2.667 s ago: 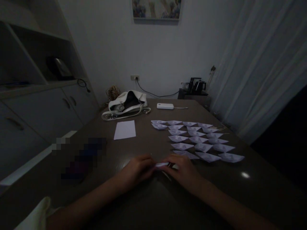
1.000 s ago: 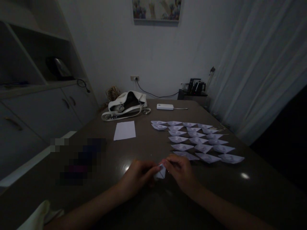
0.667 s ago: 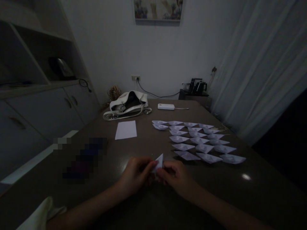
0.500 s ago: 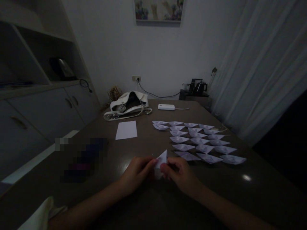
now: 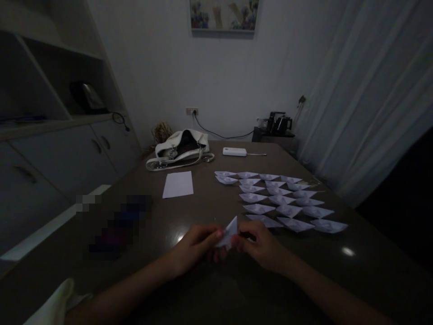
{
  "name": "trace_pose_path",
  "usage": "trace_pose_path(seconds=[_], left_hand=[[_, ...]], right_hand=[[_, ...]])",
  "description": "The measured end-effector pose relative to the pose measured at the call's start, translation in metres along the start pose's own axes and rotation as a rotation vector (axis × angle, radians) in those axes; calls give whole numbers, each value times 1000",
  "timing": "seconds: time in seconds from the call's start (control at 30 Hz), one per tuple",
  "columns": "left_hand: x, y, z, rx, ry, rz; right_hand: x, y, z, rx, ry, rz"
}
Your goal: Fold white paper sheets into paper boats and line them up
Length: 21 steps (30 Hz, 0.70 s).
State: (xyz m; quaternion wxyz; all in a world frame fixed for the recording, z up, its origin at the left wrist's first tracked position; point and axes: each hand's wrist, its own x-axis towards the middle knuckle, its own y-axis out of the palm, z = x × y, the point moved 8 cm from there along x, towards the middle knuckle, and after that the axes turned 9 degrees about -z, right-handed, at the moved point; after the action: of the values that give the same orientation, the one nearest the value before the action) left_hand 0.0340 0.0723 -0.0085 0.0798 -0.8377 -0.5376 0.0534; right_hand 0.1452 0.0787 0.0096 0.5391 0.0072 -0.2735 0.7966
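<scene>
A small piece of folded white paper [image 5: 230,232] is held up over the near part of the table, one pointed corner upward. My left hand [image 5: 199,243] pinches it from the left, thumb on the near face and fingers beneath. From the right, my right hand [image 5: 259,246] grips its other edge between thumb and curled fingers. Just beyond and to the right, several folded paper boats [image 5: 279,200] stand in rows. Farther off on the left lies a stack of white paper [image 5: 178,184]. The lower part of the folded piece is partly hidden by my fingers.
A white handbag [image 5: 184,149] sits at the table's far left, and a white power bank [image 5: 234,152] with a short cable at the far middle. A blurred-out dark patch [image 5: 118,225] covers something on the left. A pale curtain [image 5: 355,99] hangs at right.
The folded paper has tilted and shifted slightly right and down. My left fingers now show beneath it, and my right hand has moved a little to the right.
</scene>
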Motion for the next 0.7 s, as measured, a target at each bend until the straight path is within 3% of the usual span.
trace_pose_path(seconds=[0.1,0.2,0.3,0.43,0.7], left_hand=[[3,3,5,-297,-57,33],[4,4,9,-411,-71,37],[7,0,13,-370,-49,-35],[7,-7,15,-206,-22,-153],[3,2,7,-159,-18,-79]], right_hand=[[1,6,-7,79,41,96],[4,2,-20,96,119,-22],[4,-5,-23,103,138,-182],[1,4,-17,213,120,-140],[0,3,-8,38,71,-143]])
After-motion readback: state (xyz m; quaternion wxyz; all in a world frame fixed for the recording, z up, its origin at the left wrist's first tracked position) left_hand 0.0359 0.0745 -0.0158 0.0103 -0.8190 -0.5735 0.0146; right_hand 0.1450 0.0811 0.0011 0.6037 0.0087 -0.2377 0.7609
